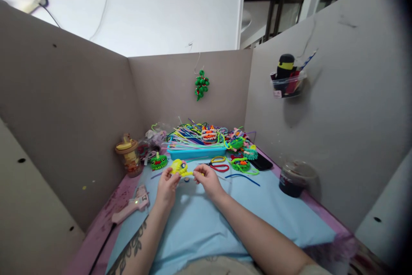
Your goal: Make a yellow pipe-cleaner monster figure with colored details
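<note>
My left hand [167, 184] grips a yellow pipe-cleaner figure [177, 166] that has a round dark eye. From the figure a yellow strand runs right to my right hand [207, 179], whose fingers pinch its end. Both hands are just above the blue cloth [199, 219]. A small dark round piece [186, 179] lies on the cloth between them. Just beyond my right hand rest red-handled scissors [219, 167] and a yellow-handled pair [219, 159]. A green pipe-cleaner figure [158, 161] sits left of the yellow one.
A blue tray [196, 153] heaped with coloured pipe cleaners stands at the back. A pink glue gun [131, 208] and a lidded cup [128, 155] are on the left. Right are green figures [240, 164], a black phone [261, 161], a blue pipe cleaner [243, 177] and a dark tub [294, 178].
</note>
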A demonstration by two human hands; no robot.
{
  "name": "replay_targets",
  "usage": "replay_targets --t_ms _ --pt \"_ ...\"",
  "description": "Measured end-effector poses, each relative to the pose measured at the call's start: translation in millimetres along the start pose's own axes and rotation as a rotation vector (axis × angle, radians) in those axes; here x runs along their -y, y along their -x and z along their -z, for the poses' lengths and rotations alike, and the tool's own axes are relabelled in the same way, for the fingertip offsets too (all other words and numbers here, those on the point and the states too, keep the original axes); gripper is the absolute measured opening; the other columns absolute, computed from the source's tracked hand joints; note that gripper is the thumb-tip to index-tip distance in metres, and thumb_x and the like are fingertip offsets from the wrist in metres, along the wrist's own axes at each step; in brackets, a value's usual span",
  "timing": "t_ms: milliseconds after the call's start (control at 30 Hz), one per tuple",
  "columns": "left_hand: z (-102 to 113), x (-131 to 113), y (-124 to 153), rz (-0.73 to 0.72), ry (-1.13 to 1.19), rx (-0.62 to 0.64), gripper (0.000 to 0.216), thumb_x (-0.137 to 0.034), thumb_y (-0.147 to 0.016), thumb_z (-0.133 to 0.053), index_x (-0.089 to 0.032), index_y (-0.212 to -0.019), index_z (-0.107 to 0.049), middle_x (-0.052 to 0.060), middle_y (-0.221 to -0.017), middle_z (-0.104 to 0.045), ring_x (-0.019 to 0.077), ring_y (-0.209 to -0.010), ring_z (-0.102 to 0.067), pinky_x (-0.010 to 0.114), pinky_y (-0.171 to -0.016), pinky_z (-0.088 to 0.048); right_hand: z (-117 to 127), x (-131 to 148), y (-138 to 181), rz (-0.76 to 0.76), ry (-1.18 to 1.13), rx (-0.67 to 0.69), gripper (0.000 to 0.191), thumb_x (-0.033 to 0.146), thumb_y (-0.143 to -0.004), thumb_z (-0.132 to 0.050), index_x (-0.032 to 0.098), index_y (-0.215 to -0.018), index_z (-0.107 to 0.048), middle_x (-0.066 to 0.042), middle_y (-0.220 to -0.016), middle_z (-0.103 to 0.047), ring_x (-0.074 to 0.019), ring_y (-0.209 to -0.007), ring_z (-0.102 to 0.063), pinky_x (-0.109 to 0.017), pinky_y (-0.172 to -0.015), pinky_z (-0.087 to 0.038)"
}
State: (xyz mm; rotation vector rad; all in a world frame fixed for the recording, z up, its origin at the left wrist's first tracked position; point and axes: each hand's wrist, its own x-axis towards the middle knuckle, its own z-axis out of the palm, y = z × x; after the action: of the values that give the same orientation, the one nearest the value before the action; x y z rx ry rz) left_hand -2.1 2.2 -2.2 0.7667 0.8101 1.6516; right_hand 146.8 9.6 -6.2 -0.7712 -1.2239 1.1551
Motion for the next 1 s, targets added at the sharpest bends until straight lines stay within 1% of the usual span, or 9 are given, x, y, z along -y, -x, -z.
replay_targets --t_ms 133,233,333,400,500,600,733,833,1000 --pt "-1.5 -2.5 2.2 0.032 0.028 0.076 0.043 -0.013 -0.053 -0.071 -0.018 -0.091 -0.052 0.003 -0.09 -0.063 0.0163 -0.081 -0.062 0.029 -0.075 -0.047 5.1 -3.4 -3.8 -0.06 -0.096 0.002 0.025 0.038 -0.066 -0.067 0.017 -0.074 -0.055 0.002 -0.059 -0.058 -0.0094 -0.049 -0.05 -0.021 -0.048 -0.038" --pt "-1.0 -3.8 1.7 0.0 0.042 0.107 0.039 -0.013 -0.054 -0.067 -0.019 -0.091 -0.053 0.004 -0.094 -0.063 0.0179 -0.085 -0.062 0.033 -0.081 -0.047 4.1 -3.4 -1.8 -0.119 -0.14 0.042 0.027 0.039 -0.065 -0.068 0.016 -0.073 -0.055 0.001 -0.059 -0.06 -0.0092 -0.048 -0.051 -0.021 -0.048 -0.038" --pt "0.2 -2.9 0.1 -0.041 0.016 0.105 0.036 -0.017 -0.056 -0.068 -0.019 -0.09 -0.054 0.005 -0.096 -0.062 0.0187 -0.087 -0.062 0.035 -0.083 -0.046 1.9 -2.5 1.2 -0.179 -0.123 0.101 0.03 0.039 -0.061 -0.071 0.017 -0.072 -0.054 0.001 -0.06 -0.062 -0.0103 -0.049 -0.053 -0.021 -0.048 -0.038" --pt "1.1 -0.3 -0.9 -0.068 -0.022 0.09 0.036 -0.021 -0.058 -0.07 -0.019 -0.09 -0.054 0.005 -0.096 -0.062 0.0191 -0.087 -0.061 0.035 -0.082 -0.047 0.0 -3.2 2.7 -0.194 -0.095 0.133 0.031 0.038 -0.059 -0.072 0.017 -0.074 -0.055 0.002 -0.061 -0.062 -0.011 -0.05 -0.055 -0.021 -0.048 -0.038" --pt "2.1 5.3 -1.6 -0.122 -0.094 0.079 0.038 -0.026 -0.058 -0.073 -0.019 -0.09 -0.053 0.004 -0.096 -0.061 0.0181 -0.087 -0.061 0.033 -0.078 -0.047 -3.6 -6.8 3.5 -0.176 -0.092 0.155 0.032 0.037 -0.059 -0.073 0.018 -0.077 -0.056 0.003 -0.062 -0.06 -0.0114 -0.053 -0.056 -0.023 -0.052 -0.042" --pt "2.2 8.8 -1.0 -0.16 -0.166 0.096 0.038 -0.026 -0.057 -0.074 -0.019 -0.088 -0.052 0.003 -0.096 -0.06 0.0169 -0.085 -0.06 0.03 -0.075 -0.047 -6.7 -11.6 2.7 -0.151 -0.094 0.14 0.031 0.035 -0.057 -0.074 0.018 -0.076 -0.056 0.004 -0.063 -0.057 -0.0111 -0.053 -0.054 -0.025 -0.054 -0.045" --pt "0.9 8.0 0.5 -0.204 -0.287 0.092 0.037 -0.027 -0.056 -0.075 -0.017 -0.085 -0.055 0.005 -0.094 -0.062 0.0185 -0.085 -0.06 0.028 -0.073 -0.046 -7.5 -14.1 1.1 -0.138 -0.05 0.104 0.025 0.03 -0.056 -0.073 0.018 -0.071 -0.056 0.005 -0.058 -0.056 -0.01 -0.048 -0.052 -0.024 -0.051 -0.043" --pt "0.5 6.6 0.5 -0.207 -0.323 0.088 0.036 -0.028 -0.055 -0.075 -0.017 -0.084 -0.056 0.005 -0.092 -0.064 0.0189 -0.083 -0.06 0.027 -0.071 -0.046 -6.8 -11.1 1.6 -0.175 -0.057 0.111 0.021 0.028 -0.057 -0.071 0.017 -0.068 -0.057 0.005 -0.055 -0.056 -0.0096 -0.047 -0.051 -0.023 -0.05 -0.042" --pt "1.0 6.4 -0.1 -0.195 -0.313 0.083 0.036 -0.028 -0.054 -0.076 -0.017 -0.084 -0.057 0.004 -0.091 -0.065 0.0176 -0.079 -0.062 0.028 -0.07 -0.046 -5.5 -3.0 5.0 -0.264 -0.141 0.155 0.02 0.029 -0.059 -0.068 0.016 -0.071 -0.058 0.003 -0.056 -0.059 -0.0093 -0.048 -0.052 -0.022 -0.05 -0.042"
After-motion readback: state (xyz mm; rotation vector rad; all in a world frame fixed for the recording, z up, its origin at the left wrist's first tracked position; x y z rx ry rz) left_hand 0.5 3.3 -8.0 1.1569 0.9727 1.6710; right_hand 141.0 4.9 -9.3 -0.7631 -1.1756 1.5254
